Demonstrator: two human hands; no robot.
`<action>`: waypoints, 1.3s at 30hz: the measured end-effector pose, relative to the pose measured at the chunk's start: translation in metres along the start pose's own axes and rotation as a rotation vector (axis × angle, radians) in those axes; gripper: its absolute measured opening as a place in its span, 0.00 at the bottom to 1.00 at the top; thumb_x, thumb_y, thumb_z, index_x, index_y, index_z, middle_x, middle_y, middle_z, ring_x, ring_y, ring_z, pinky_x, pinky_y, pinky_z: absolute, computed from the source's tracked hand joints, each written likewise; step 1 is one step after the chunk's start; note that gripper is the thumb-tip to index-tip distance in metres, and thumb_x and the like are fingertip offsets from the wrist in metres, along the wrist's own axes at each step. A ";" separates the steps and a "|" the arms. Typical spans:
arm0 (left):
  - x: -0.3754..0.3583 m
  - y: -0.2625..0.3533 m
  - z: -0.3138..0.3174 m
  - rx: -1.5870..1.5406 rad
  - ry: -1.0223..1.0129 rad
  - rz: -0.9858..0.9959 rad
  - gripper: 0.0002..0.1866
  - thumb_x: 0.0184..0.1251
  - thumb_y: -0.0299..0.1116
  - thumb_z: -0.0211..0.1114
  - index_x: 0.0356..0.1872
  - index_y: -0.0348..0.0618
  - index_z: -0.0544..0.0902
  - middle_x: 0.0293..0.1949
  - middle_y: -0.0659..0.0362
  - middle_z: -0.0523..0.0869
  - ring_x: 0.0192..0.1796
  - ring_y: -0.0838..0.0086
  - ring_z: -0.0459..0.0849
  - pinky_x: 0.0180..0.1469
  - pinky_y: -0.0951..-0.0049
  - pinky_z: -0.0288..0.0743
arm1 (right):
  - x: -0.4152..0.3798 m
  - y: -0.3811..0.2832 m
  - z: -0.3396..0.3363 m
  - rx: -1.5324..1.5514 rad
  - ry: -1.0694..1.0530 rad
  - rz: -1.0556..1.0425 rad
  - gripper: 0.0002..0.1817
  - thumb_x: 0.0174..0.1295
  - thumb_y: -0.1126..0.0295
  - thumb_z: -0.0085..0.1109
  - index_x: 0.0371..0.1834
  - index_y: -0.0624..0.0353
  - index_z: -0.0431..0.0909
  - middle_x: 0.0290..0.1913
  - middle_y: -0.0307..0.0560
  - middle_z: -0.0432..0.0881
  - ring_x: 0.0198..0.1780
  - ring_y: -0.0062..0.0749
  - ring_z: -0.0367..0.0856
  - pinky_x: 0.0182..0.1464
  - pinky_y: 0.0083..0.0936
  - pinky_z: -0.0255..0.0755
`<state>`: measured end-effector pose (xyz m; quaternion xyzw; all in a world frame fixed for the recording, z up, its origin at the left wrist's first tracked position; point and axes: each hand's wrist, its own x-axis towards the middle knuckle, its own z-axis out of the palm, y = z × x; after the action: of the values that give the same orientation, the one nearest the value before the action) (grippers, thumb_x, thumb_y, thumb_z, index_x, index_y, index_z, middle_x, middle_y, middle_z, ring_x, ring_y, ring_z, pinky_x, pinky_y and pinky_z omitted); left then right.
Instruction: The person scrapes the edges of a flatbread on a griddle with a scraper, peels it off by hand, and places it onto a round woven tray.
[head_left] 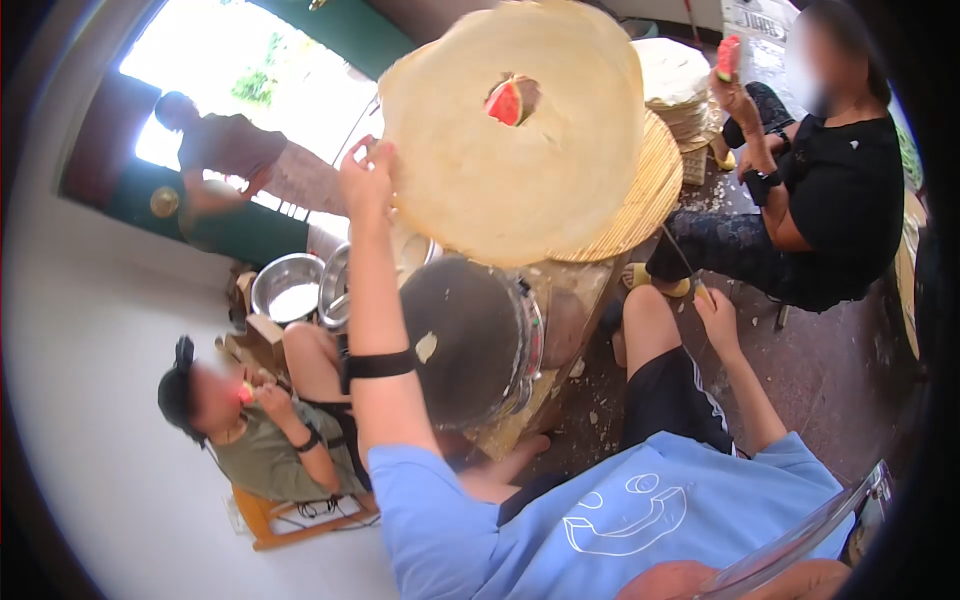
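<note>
My left hand is raised and pinches the left edge of a large, thin, round flatbread. The flatbread is pale, with a ragged hole near its middle. Red watermelon shows at that hole. Below the flatbread sits a round black griddle with a small pale scrap on it. Low beside my right knee, my right hand is closed around the yellowish handle of a long, thin-bladed tool. Its blade points up toward the round woven mat, which the flatbread partly covers.
A stack of flatbreads stands at the back right. Metal bowls are left of the griddle. One person in black sits right, holding watermelon; another eats at left. A third person stands by the doorway. Scraps litter the floor.
</note>
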<state>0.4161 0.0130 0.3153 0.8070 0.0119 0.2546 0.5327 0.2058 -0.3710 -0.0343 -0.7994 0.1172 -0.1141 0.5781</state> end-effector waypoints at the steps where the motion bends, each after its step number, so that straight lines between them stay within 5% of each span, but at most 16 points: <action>1: 0.006 -0.026 0.023 -0.182 0.062 -0.152 0.17 0.59 0.24 0.63 0.50 0.35 0.75 0.38 0.58 0.83 0.34 0.76 0.80 0.39 0.77 0.75 | -0.003 0.008 -0.007 -0.019 0.007 0.000 0.11 0.58 0.69 0.57 0.38 0.66 0.76 0.29 0.48 0.79 0.31 0.28 0.76 0.35 0.26 0.69; 5: 0.040 -0.228 0.114 -0.708 0.033 -0.461 0.10 0.64 0.25 0.59 0.46 0.38 0.78 0.41 0.56 0.82 0.40 0.74 0.82 0.41 0.77 0.78 | -0.016 0.020 -0.028 -0.049 0.043 0.029 0.11 0.57 0.70 0.58 0.38 0.66 0.75 0.29 0.48 0.79 0.32 0.29 0.76 0.36 0.26 0.69; 7: 0.003 -0.243 0.158 -0.882 0.052 -0.754 0.08 0.68 0.30 0.55 0.44 0.41 0.78 0.39 0.58 0.83 0.39 0.74 0.83 0.38 0.78 0.79 | -0.023 0.017 -0.038 -0.070 0.048 0.060 0.11 0.56 0.70 0.59 0.39 0.66 0.75 0.29 0.49 0.79 0.32 0.29 0.77 0.36 0.26 0.69; 12: -0.093 -0.290 0.238 -0.990 0.078 -1.261 0.14 0.71 0.36 0.51 0.50 0.39 0.74 0.50 0.55 0.80 0.53 0.67 0.78 0.53 0.62 0.74 | -0.033 0.011 -0.044 -0.127 0.008 0.118 0.12 0.55 0.71 0.59 0.40 0.67 0.75 0.30 0.49 0.79 0.33 0.30 0.77 0.37 0.26 0.69; 16: -0.145 -0.316 0.266 -0.752 0.030 -1.251 0.13 0.65 0.34 0.53 0.49 0.41 0.73 0.43 0.55 0.81 0.47 0.65 0.79 0.45 0.60 0.73 | -0.038 0.009 -0.034 -0.126 -0.051 0.176 0.13 0.55 0.71 0.59 0.42 0.67 0.75 0.32 0.50 0.80 0.35 0.32 0.78 0.37 0.27 0.70; 20: -0.188 -0.286 0.249 -0.776 0.058 -1.046 0.13 0.59 0.26 0.56 0.46 0.43 0.72 0.41 0.60 0.75 0.43 0.74 0.73 0.50 0.63 0.67 | -0.028 0.004 -0.010 -0.109 -0.059 -0.013 0.15 0.54 0.72 0.57 0.46 0.65 0.75 0.38 0.52 0.80 0.38 0.38 0.79 0.40 0.30 0.71; 21: -0.204 -0.237 0.224 -0.813 -0.065 -0.911 0.20 0.57 0.22 0.56 0.53 0.41 0.69 0.47 0.60 0.74 0.48 0.78 0.72 0.54 0.72 0.63 | -0.024 -0.002 -0.005 -0.119 -0.057 -0.094 0.16 0.54 0.73 0.57 0.47 0.64 0.75 0.39 0.52 0.80 0.38 0.40 0.79 0.40 0.31 0.71; 22: -0.217 -0.174 0.209 -0.824 0.089 -0.939 0.20 0.57 0.22 0.57 0.53 0.41 0.68 0.47 0.62 0.73 0.46 0.79 0.72 0.47 0.80 0.65 | -0.014 -0.023 0.003 -0.139 -0.063 -0.200 0.17 0.54 0.73 0.57 0.48 0.63 0.75 0.39 0.52 0.79 0.38 0.42 0.79 0.41 0.32 0.71; 24: -0.256 -0.143 0.169 -0.790 -0.058 -0.516 0.25 0.58 0.20 0.56 0.58 0.37 0.65 0.53 0.57 0.70 0.56 0.74 0.71 0.63 0.74 0.61 | -0.002 -0.077 0.024 -0.190 -0.167 -0.326 0.19 0.53 0.74 0.57 0.50 0.60 0.75 0.38 0.51 0.78 0.38 0.45 0.78 0.41 0.34 0.71; 27: -0.296 -0.087 0.093 -0.617 -0.117 -0.268 0.25 0.58 0.16 0.54 0.59 0.34 0.64 0.57 0.53 0.69 0.63 0.68 0.67 0.69 0.68 0.54 | 0.014 -0.154 0.058 -0.284 -0.409 -0.490 0.20 0.51 0.73 0.58 0.50 0.56 0.76 0.33 0.49 0.76 0.37 0.48 0.76 0.39 0.36 0.70; 33: -0.323 -0.086 -0.057 -0.015 0.145 -0.056 0.13 0.56 0.21 0.58 0.44 0.35 0.75 0.43 0.53 0.79 0.49 0.68 0.77 0.56 0.69 0.68 | 0.048 -0.224 0.178 -0.381 -0.744 -0.962 0.17 0.48 0.73 0.61 0.44 0.53 0.81 0.32 0.49 0.76 0.36 0.47 0.77 0.39 0.38 0.71; 35: -0.324 -0.091 -0.108 0.264 0.174 -0.038 0.12 0.55 0.19 0.58 0.42 0.36 0.76 0.41 0.54 0.80 0.47 0.66 0.77 0.54 0.70 0.68 | 0.061 -0.237 0.214 -0.374 -0.849 -0.981 0.17 0.47 0.74 0.61 0.43 0.52 0.82 0.34 0.49 0.78 0.39 0.47 0.77 0.41 0.37 0.71; 39: -0.345 -0.130 -0.186 0.305 0.326 -0.114 0.13 0.55 0.19 0.59 0.44 0.36 0.77 0.43 0.54 0.80 0.48 0.65 0.77 0.55 0.69 0.68 | 0.083 -0.252 0.283 -0.500 -1.010 -0.929 0.16 0.45 0.75 0.61 0.40 0.51 0.84 0.39 0.51 0.81 0.44 0.47 0.79 0.45 0.35 0.72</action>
<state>0.0700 0.1274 0.1219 0.8244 0.1816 0.3463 0.4092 0.3884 -0.0663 0.1230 -0.8299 -0.4926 0.0654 0.2536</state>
